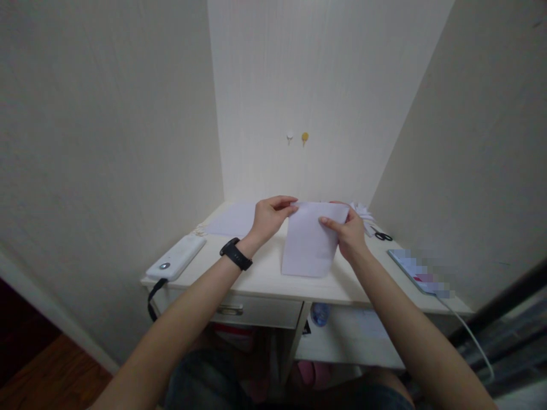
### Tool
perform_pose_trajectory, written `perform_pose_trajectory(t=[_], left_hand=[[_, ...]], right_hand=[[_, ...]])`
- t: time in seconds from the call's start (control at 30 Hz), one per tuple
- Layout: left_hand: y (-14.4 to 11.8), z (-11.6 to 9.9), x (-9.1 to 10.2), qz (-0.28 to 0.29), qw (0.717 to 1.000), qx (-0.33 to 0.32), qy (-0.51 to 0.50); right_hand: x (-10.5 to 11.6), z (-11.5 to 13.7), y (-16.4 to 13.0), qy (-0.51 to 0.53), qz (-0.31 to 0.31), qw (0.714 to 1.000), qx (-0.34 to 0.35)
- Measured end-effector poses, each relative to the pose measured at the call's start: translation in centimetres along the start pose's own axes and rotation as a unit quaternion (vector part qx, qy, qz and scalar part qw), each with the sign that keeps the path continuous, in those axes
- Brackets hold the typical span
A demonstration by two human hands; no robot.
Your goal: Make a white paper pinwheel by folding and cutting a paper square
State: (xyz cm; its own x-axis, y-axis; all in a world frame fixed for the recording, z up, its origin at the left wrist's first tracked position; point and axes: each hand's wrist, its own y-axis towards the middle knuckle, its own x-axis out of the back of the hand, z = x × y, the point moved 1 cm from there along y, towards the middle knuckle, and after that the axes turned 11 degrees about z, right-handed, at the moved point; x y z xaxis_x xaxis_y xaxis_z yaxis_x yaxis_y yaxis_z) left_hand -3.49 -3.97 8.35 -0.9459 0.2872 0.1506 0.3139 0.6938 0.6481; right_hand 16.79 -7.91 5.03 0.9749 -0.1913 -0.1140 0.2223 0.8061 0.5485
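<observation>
At a small white desk set in a pale corner, I hold a white sheet of paper by its far edge. My left hand pinches the top left corner, fingers closed on the paper's edge; my right hand grips the top right corner, thumb laid over the front of the sheet and fingers curled behind it. The sheet slopes toward me, its near edge resting on the desk close to the front rim, between my two forearms. A black watch sits on my left wrist.

To the left, near the desk's front corner, lies a white power bank with a black cable hanging off the edge. Another flat white sheet lies on the desk behind my left hand. At the right, black-handled scissors lie beside a small heap of white paper pieces, and a phone rests near the right edge, a white cable trailing from it. Two small hooks, one white and one yellow, are fixed to the back wall.
</observation>
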Motion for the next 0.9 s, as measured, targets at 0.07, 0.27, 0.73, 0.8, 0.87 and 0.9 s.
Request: perform_pose_trajectory(t=[0.07,0.27,0.73,0.8,0.87,0.9], left_hand=[[0.16,0.04,-0.04,0.001,1.0,0.001,-0.004],[0.2,0.27,-0.27,-0.007,0.999,0.027,-0.027],[0.45,0.2,-0.2,-0.025,0.995,0.056,-0.075],[0.41,0.22,-0.21,-0.019,0.996,0.056,-0.072],[0.4,0.25,-0.22,-0.015,0.996,0.053,-0.067],[0.39,0.26,-0.23,-0.014,0.996,0.051,-0.066]], right_hand=[[-0.14,0.03,0.05,0.012,-0.007,1.0,0.0],[-0.13,-0.28,0.02,0.025,-0.004,1.0,-0.004],[0.29,-0.21,0.24,0.021,0.006,1.0,-0.002],[0.26,-0.19,0.17,0.029,0.006,1.0,-0.006],[0.24,-0.22,0.13,0.031,0.004,1.0,-0.007],[0.23,-0.26,0.13,0.031,0.002,1.0,-0.007]])
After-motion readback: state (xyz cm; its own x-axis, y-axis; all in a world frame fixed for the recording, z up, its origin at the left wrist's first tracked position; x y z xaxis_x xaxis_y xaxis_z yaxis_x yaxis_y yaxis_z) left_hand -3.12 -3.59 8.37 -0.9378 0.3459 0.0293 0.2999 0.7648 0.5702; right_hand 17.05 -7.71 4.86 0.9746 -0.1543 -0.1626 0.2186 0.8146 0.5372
